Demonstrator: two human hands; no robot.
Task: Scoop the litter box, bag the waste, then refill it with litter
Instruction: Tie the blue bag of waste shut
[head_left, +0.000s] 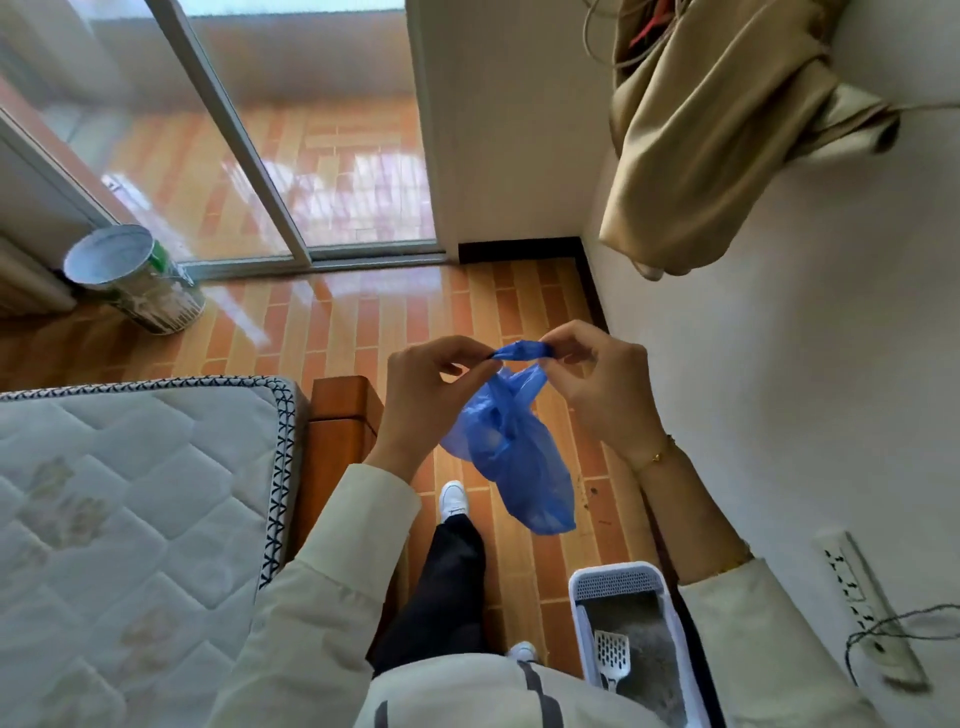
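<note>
No text or label here is legible.

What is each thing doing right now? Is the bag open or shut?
Blue bag: hanging in the air, handles pinched together on top.
Left hand: pinching one handle.
Right hand: pinching the other handle.
Litter box: on the floor, litter inside.
Scoop: lying in the litter.
Metal bucket: standing upright.

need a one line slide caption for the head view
Both hands pinch the handles of a blue plastic bag above the litter box, scoop resting inside.
</note>
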